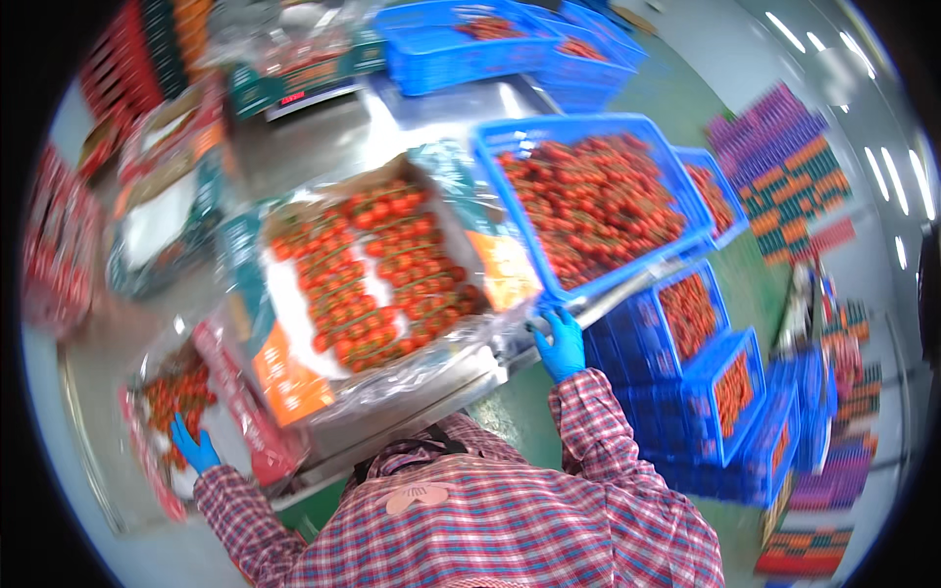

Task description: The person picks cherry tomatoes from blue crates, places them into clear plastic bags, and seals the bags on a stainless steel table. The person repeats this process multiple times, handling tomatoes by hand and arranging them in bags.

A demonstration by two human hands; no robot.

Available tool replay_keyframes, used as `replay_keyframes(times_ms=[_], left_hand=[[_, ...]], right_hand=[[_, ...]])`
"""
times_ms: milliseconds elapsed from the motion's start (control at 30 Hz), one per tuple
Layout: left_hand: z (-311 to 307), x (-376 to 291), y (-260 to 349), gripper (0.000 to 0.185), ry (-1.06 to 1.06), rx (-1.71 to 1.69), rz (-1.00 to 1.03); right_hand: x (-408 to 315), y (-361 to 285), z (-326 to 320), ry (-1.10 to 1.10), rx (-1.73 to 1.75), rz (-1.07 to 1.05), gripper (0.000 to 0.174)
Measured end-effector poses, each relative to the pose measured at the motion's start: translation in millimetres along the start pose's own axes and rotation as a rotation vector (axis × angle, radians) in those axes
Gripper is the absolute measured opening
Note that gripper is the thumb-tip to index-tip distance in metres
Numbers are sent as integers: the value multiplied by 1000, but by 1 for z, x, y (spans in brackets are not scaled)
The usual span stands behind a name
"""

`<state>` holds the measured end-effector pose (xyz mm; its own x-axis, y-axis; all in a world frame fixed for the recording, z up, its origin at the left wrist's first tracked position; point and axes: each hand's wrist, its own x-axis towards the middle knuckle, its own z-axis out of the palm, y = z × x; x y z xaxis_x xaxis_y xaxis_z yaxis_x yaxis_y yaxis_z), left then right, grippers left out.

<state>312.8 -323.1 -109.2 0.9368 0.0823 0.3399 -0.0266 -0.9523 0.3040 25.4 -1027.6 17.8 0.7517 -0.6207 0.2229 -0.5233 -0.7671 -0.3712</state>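
My left hand, in a blue glove, is over the tomatoes in a pink plastic-lined box at the lower left; its fingers are spread and touch or nearly touch the fruit. My right hand, also gloved in blue, rests by the near corner of a blue plastic crate full of small red tomatoes. Whether its fingers grip the crate or the metal table edge is not plain. Between my hands stands a cardboard box with rows of vine cherry tomatoes on white paper and clear film around it.
Stacked blue crates with tomatoes stand on the floor at the right. More blue crates are across the metal table, near a scale bearing a box. An open box with white paper lies at the left.
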Motion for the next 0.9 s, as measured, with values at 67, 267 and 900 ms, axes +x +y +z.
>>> replay_keyframes(times_ms=[67,267,900], left_hand=[[31,29,8,70,-83,-117,355],[77,67,-29,63,-531,-292,37],[-173,-44,532,40,-193,-532,67]], right_hand=[[1,-4,-15,-14,32,70,43],[46,26,-84,119,298,-33,37],[358,48,79,-299,-257,-711,24]])
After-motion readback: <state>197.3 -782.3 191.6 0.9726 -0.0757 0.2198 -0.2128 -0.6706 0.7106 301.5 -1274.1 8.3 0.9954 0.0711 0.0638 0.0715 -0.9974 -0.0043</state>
